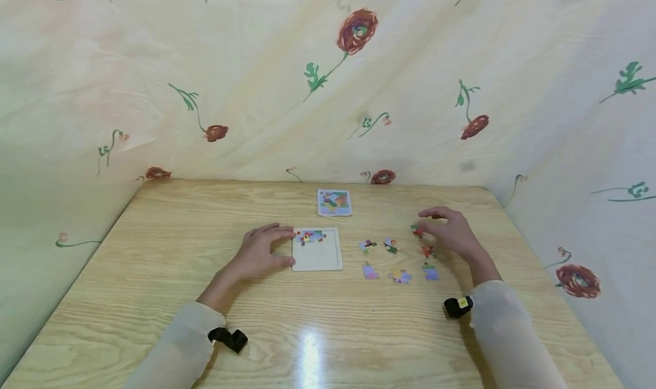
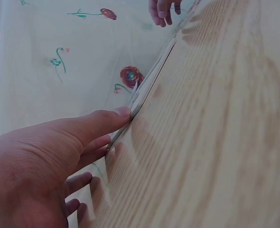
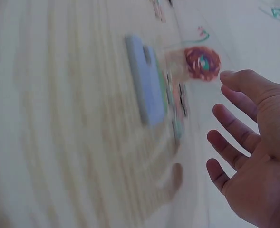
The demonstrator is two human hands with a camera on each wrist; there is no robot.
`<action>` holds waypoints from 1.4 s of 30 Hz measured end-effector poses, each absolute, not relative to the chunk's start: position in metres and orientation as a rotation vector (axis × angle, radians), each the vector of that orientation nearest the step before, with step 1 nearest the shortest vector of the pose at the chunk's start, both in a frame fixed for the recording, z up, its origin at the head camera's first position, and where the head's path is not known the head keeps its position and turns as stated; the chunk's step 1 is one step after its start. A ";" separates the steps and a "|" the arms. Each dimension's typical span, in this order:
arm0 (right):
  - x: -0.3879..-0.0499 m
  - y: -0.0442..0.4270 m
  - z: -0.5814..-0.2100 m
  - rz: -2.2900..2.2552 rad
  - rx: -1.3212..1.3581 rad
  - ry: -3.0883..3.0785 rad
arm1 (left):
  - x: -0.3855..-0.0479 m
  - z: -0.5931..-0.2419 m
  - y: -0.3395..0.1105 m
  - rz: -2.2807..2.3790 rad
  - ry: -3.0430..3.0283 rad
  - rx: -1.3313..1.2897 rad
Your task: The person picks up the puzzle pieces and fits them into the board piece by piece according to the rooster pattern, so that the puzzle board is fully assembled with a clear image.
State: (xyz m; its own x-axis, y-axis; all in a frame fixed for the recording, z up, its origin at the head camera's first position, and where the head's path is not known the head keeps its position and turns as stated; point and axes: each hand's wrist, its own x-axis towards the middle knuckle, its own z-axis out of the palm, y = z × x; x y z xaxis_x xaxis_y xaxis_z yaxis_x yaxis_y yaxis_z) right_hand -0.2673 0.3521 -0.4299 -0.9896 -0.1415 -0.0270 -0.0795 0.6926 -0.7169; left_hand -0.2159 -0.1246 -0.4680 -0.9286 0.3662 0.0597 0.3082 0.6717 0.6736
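A white square puzzle board (image 1: 318, 258) lies on the table, with a few joined jigsaw pieces (image 1: 310, 237) along its top left. My left hand (image 1: 263, 251) holds the board's left edge, thumb at the near corner and fingers at the far one. The left wrist view shows the thumb of that hand (image 2: 49, 147) against the thin edge. My right hand (image 1: 451, 232) hovers over the far right loose piece (image 1: 418, 231), fingers apart and slightly bent. In the right wrist view nothing sits in that hand (image 3: 258, 156); a purple piece (image 3: 149, 85) lies nearby.
Several loose jigsaw pieces lie right of the board, among them a purple one (image 1: 370, 271), a yellow-purple one (image 1: 400, 275) and a red one (image 1: 427, 252). A small picture card (image 1: 334, 202) lies behind the board. Flowered cloth (image 1: 256, 93) hangs around the wooden table (image 1: 318, 320).
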 end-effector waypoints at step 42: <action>-0.277 0.375 -0.444 -0.992 -0.441 2.804 | -0.217 -0.469 -0.125 1.086 2.808 0.571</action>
